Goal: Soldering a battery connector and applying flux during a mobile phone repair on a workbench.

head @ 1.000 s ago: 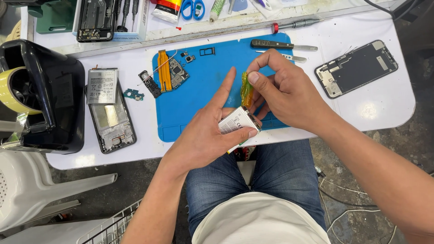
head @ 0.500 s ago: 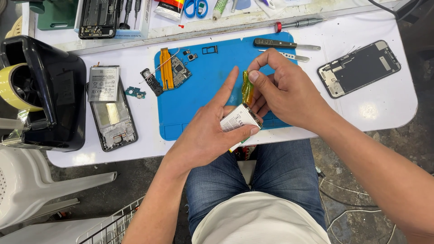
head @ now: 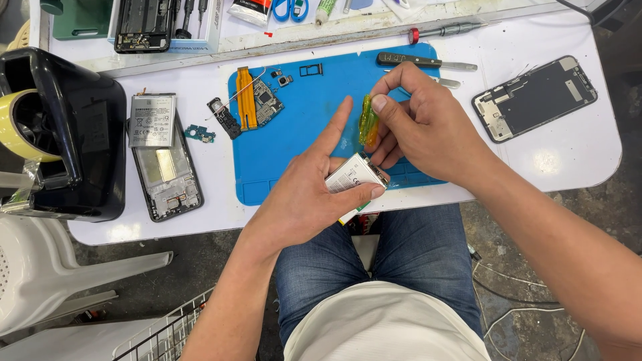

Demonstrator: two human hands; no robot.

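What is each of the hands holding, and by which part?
Left hand grips the white rectangular phone battery by its near end; right hand pinches the yellow-green adhesive strip at its top.

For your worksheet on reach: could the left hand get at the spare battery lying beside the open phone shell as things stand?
Probably not at once: the left hand is busy gripping a white battery. The path across the blue mat to the spare battery looks free.

The right hand has lifted the yellow-green strip slightly further up off the battery.
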